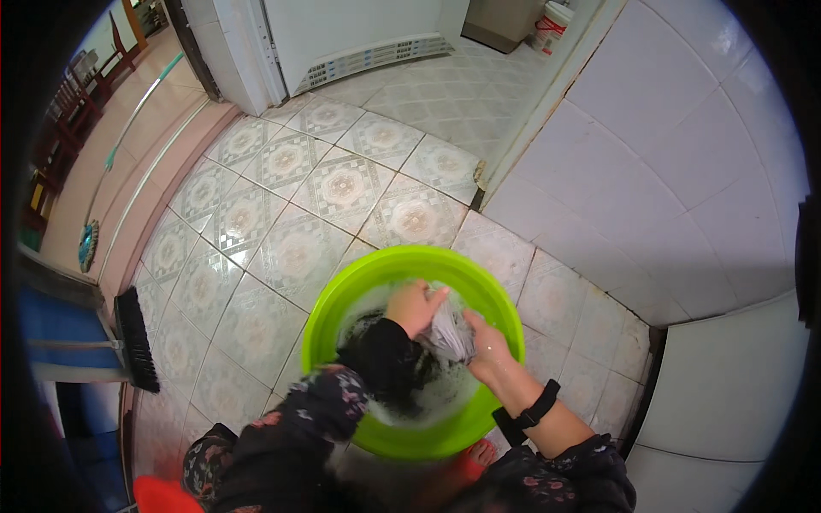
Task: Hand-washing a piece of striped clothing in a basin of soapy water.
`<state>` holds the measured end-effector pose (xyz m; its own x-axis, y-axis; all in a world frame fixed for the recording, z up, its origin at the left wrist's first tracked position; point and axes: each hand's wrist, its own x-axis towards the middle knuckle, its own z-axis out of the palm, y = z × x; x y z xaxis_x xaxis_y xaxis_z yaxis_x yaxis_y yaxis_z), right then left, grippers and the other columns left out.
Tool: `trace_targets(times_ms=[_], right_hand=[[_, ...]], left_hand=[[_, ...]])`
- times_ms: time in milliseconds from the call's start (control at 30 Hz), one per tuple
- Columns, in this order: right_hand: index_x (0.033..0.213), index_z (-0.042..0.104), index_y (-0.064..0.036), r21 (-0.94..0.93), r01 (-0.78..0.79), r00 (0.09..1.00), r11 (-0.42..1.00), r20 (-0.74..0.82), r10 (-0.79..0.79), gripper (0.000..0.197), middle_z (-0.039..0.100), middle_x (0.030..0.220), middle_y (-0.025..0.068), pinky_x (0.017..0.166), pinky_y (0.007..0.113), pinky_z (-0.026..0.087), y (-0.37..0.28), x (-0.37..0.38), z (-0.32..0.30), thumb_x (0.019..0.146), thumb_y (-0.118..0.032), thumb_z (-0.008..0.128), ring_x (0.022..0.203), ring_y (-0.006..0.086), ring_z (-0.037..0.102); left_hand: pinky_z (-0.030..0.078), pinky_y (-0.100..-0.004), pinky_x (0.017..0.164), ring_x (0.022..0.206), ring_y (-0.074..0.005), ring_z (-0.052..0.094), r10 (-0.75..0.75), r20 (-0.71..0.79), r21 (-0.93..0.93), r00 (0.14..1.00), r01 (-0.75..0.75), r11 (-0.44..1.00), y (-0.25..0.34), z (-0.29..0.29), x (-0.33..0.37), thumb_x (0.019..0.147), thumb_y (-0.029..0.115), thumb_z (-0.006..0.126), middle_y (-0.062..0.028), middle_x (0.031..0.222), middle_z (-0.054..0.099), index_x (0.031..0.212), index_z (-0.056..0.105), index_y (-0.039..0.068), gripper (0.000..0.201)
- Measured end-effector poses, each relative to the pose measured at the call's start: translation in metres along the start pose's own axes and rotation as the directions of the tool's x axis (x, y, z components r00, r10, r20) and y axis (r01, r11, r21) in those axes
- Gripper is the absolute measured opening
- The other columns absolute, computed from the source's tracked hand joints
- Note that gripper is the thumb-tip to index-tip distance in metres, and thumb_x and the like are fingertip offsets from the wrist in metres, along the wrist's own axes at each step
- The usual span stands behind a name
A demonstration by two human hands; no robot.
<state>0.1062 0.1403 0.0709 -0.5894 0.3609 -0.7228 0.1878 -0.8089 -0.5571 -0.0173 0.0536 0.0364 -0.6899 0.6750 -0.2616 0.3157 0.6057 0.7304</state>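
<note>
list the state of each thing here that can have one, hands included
Left hand: closed on the cloth
Right hand: wet, gripping the cloth
Whitish cloth: bunched up
Green basin: upright, holding sudsy water
Door: open
Black strap: wrapped around right forearm
Right sleeve: back from the wrist, forearm bare

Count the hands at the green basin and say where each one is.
2. The left hand is over the upper middle of the green basin; the right hand is lower, toward the basin's right side. Both hold the pale cloth.
</note>
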Motion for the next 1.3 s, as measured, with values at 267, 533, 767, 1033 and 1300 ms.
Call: trace_targets(times_ms=[267,533,767,1033,1300], right_hand=[[0.133,0.022,-0.0083,-0.254,-0.198,0.98,0.947,-0.07,0.186,0.069,0.022,0.137,0.0145,0.098,0.057,0.013,0.01,-0.009,-0.026,0.081,-0.047,0.047,0.127,0.0361,0.014],[0.103,0.054,-0.0087,-0.039,-0.388,0.858,0.921,0.348,0.377,0.055,0.056,0.1,0.0124,0.08,0.04,0.042,0.047,0.033,-0.071,0.079,-0.057,0.043,0.091,0.0244,0.053],[0.095,0.056,-0.0076,0.071,-0.164,0.966,0.984,0.213,0.146,0.047,0.058,0.089,0.0093,0.073,0.036,0.045,0.043,0.008,-0.035,0.079,-0.051,0.047,0.082,0.0211,0.055],[0.086,0.061,-0.0033,-0.493,0.14,0.989,0.859,0.115,-0.094,0.034,0.06,0.085,0.0107,0.068,0.034,0.044,0.014,-0.04,0.003,0.068,-0.031,0.067,0.076,0.0231,0.056],[0.094,0.061,-0.0114,-0.632,0.753,0.63,-0.184,0.773,-0.076,0.044,0.054,0.098,0.0192,0.077,0.035,0.042,0.037,-0.045,-0.004,0.059,-0.035,0.072,0.091,0.0297,0.053]], left_hand=[[0.042,-0.0397,0.078,0.093,-0.0353,0.054,-0.088,-0.323,0.432,0.942,0.23,0.872,-0.081,0.015,-0.028,0.073,0.047,0.058,-0.0256,0.096,0.056,0.107,0.051,-0.004,0.061],[0.042,-0.0309,0.047,0.05,-0.0201,0.055,0.07,0.2,-0.292,0.977,-0.008,0.957,0.059,0.008,-0.091,0.068,0.025,0.055,-0.0101,0.055,0.054,0.072,0.057,-0.002,0.027],[0.045,-0.0422,0.053,0.057,-0.0356,0.056,0.117,-0.347,-0.12,0.931,-0.167,0.979,0.078,0.026,-0.113,0.076,0.035,0.055,-0.017,0.06,0.056,0.072,0.059,0.004,0.032],[0.047,-0.0418,0.057,0.065,-0.0327,0.06,-0.043,-0.185,0.415,0.982,0.117,0.902,-0.024,-0.034,-0.058,0.075,0.031,0.05,-0.0165,0.071,0.061,0.068,0.064,0.004,0.031],[0.046,-0.0422,0.073,0.078,-0.034,0.059,0.045,0.332,0.507,0.942,-0.219,0.833,-0.011,-0.034,-0.04,0.073,0.033,0.056,-0.0183,0.081,0.061,0.08,0.063,0.003,0.032]])
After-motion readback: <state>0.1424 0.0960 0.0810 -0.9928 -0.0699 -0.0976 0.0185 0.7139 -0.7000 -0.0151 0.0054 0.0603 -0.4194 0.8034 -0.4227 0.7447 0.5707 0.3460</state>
